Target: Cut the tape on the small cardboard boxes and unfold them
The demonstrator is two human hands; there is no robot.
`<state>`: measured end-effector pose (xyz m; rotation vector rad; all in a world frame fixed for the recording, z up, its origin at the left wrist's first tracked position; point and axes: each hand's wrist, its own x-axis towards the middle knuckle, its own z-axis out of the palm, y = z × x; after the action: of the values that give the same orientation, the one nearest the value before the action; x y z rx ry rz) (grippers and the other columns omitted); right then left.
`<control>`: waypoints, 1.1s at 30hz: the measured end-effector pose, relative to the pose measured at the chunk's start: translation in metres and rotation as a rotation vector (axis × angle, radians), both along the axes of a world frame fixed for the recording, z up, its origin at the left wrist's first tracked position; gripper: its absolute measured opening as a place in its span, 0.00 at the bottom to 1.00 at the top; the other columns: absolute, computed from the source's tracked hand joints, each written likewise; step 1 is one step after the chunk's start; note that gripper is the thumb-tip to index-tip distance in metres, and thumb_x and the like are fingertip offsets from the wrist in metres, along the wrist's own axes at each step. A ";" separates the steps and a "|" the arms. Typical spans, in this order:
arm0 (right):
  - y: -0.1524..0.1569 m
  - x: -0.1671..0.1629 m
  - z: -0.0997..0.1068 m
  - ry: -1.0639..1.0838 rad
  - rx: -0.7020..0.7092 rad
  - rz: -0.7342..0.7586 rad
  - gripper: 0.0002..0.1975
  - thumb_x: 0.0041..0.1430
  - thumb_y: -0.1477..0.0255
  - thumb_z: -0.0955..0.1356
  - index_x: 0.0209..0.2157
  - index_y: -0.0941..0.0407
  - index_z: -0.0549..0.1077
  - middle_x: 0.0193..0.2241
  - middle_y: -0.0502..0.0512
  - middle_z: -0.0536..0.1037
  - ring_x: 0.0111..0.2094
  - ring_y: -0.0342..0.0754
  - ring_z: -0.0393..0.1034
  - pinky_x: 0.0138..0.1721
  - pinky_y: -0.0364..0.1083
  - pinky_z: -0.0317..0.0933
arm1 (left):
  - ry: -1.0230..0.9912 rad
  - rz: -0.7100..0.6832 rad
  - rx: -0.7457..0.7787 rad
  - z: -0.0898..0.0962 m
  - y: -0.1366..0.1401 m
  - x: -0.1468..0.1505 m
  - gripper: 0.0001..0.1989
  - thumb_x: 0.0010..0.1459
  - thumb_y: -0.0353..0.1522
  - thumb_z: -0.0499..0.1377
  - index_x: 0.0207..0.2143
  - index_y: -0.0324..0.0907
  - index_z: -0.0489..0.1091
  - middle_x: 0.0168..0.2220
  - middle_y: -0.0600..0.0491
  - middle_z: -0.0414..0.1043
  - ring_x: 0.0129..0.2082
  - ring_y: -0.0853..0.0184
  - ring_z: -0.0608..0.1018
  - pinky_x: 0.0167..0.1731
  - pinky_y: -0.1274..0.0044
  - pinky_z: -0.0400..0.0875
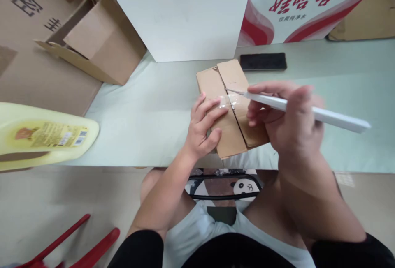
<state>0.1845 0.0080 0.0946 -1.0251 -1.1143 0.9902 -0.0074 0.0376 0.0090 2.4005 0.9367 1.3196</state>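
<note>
Item: small cardboard box [233, 136], on the desk [148, 120], near its front edge; both top flaps lie closed, a dark seam between them.
Fastening: clear tape [232, 100] across the mid-seam; whether any of it is slit cannot be told.
Left hand [203, 130]: fingers spread, flat on the left flap, tips at the tape.
Right hand [288, 132]: fingers closed around a white-handled cutter [333, 118], its thin tip at the seam, beyond the tape; contact unclear.
Progress, as judged: early. Done: box steadied, cutter placed at the seam. Outstanding: tape in place, flaps unraised, contents unseen.
Adjacent: dark phone [263, 61], beyond the box.
</note>
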 end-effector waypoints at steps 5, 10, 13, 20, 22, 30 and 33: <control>0.009 0.007 -0.006 -0.269 -0.018 -0.031 0.11 0.61 0.61 0.74 0.40 0.53 0.80 0.31 0.51 0.81 0.27 0.44 0.76 0.28 0.44 0.73 | 0.148 -0.012 -0.031 0.014 0.001 -0.007 0.22 0.71 0.46 0.48 0.60 0.48 0.69 0.61 0.47 0.71 0.69 0.53 0.65 0.70 0.53 0.58; 0.013 0.006 -0.011 -0.225 -0.056 0.015 0.12 0.67 0.60 0.69 0.44 0.53 0.75 0.30 0.51 0.80 0.27 0.44 0.76 0.28 0.44 0.73 | 0.226 0.042 -0.079 0.043 0.009 -0.006 0.18 0.70 0.45 0.54 0.53 0.47 0.74 0.51 0.48 0.77 0.58 0.55 0.73 0.63 0.58 0.68; 0.013 0.006 -0.014 -0.276 -0.032 0.003 0.14 0.69 0.58 0.67 0.48 0.51 0.74 0.30 0.50 0.79 0.26 0.43 0.75 0.27 0.44 0.71 | 0.194 0.113 -0.120 0.051 0.017 0.000 0.21 0.69 0.49 0.54 0.52 0.45 0.75 0.48 0.46 0.75 0.52 0.57 0.76 0.59 0.61 0.72; 0.013 0.009 -0.015 -0.489 0.074 -0.074 0.20 0.72 0.53 0.61 0.47 0.51 0.76 0.34 0.54 0.79 0.38 0.49 0.77 0.40 0.49 0.73 | 0.045 0.183 -0.382 0.017 0.027 -0.003 0.34 0.61 0.59 0.58 0.65 0.57 0.65 0.74 0.46 0.47 0.74 0.46 0.55 0.68 0.53 0.63; 0.011 0.008 -0.013 -0.512 0.080 -0.074 0.20 0.72 0.53 0.61 0.46 0.51 0.76 0.36 0.55 0.79 0.42 0.51 0.77 0.43 0.51 0.73 | -0.022 0.139 -0.422 0.008 0.026 -0.004 0.32 0.62 0.57 0.57 0.64 0.59 0.64 0.76 0.49 0.42 0.76 0.46 0.52 0.69 0.54 0.62; 0.005 0.001 -0.002 -0.580 -0.028 -0.086 0.10 0.65 0.63 0.68 0.43 0.52 0.77 0.28 0.49 0.78 0.28 0.44 0.73 0.34 0.46 0.68 | -0.107 0.079 -0.352 0.000 0.022 0.002 0.25 0.69 0.54 0.51 0.61 0.55 0.68 0.77 0.52 0.39 0.77 0.48 0.50 0.73 0.51 0.51; 0.004 -0.001 0.002 -0.645 -0.039 -0.094 0.08 0.62 0.68 0.67 0.41 0.52 0.77 0.26 0.48 0.77 0.27 0.44 0.73 0.34 0.46 0.68 | -0.120 0.081 -0.330 -0.004 0.020 0.004 0.25 0.70 0.53 0.49 0.61 0.54 0.68 0.77 0.51 0.38 0.77 0.49 0.51 0.73 0.51 0.51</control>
<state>0.1839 0.0123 0.0965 -1.4693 -1.5521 0.6132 -0.0038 0.0580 0.0049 2.0331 1.1289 1.2107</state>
